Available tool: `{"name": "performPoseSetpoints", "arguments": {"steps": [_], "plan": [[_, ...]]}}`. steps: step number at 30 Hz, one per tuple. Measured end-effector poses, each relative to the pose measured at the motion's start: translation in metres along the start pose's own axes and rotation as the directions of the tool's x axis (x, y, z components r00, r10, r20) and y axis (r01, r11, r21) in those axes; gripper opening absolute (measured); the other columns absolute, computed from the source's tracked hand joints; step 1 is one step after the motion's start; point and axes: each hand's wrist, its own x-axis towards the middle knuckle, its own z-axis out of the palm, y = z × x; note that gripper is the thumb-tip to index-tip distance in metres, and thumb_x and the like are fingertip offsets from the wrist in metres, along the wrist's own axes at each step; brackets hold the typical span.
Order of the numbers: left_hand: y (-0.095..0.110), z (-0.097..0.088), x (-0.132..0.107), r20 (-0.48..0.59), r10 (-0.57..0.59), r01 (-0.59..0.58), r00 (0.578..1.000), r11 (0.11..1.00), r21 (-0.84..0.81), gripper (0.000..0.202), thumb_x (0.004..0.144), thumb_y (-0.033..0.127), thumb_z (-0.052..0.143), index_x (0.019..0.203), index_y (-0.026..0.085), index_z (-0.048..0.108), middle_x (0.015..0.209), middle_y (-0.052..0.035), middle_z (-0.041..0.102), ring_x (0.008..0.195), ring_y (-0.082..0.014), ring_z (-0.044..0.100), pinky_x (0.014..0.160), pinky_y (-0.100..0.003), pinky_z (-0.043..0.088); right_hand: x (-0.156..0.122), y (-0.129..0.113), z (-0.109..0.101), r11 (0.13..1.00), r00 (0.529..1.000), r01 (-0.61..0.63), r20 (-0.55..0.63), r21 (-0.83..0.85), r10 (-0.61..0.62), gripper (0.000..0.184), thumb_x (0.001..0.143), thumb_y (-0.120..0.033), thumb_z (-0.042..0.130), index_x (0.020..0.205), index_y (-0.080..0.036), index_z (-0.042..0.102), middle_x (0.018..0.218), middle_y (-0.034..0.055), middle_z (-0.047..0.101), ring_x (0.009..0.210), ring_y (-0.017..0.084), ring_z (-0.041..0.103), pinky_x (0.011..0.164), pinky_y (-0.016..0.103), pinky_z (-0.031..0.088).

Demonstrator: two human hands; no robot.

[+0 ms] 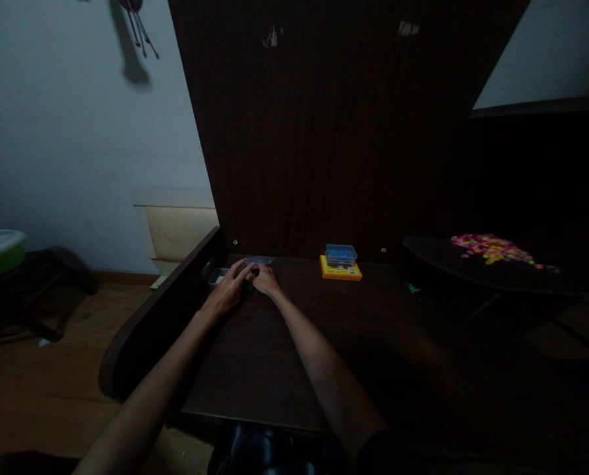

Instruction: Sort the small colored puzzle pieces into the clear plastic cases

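At the back left of the dark wooden desk, my left hand (227, 289) and my right hand (265, 280) meet at the fingertips. The fingers of both are bent and pinched together around something small that I cannot make out in the dim light. Left of my left hand lies a small clear plastic box (212, 280) with something whitish inside, partly hidden by that hand. Just behind the fingers is a clear plastic piece (262, 260), perhaps a lid or a wrapper.
A clear box with blue contents (341, 253) sits on a yellow box (341, 269) against the dark back panel (324, 145). Colourful small pieces (495, 249) are heaped on a dark surface at right. A raised side board (150, 316) borders the desk's left.
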Motion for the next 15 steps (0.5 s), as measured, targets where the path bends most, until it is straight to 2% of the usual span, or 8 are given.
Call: {"name": "performPoseSetpoints", "arguments": {"steps": [6,15], "plan": [[-0.0026,-0.0009,0.0003,0.006,-0.011,0.011,1.0,1.0,-0.017,0.064,0.085,0.004,0.041,0.145,0.025,0.036,0.15,-0.0129,0.033,0.139,-0.0285,0.037,0.111,-0.048,0.038,0.0011,0.0003,0.0007,1.0,1.0,-0.001,-0.023,-0.03,0.0,0.031,0.083,-0.027,0.06,0.112,-0.019,0.06,0.115,0.0101,0.068,0.108,0.022,0.063,0.098,0.037,0.046],[-0.0009,-0.0063,0.0016,0.006,0.001,-0.001,1.0,1.0,-0.019,0.067,0.084,0.003,0.043,0.146,0.027,0.034,0.151,-0.0115,0.033,0.138,-0.027,0.038,0.111,-0.046,0.039,0.0025,0.0047,0.0027,0.999,0.999,-0.001,-0.047,-0.049,-0.001,0.024,0.086,-0.027,0.057,0.108,-0.021,0.063,0.115,0.009,0.068,0.11,0.022,0.061,0.099,0.039,0.047]]}}
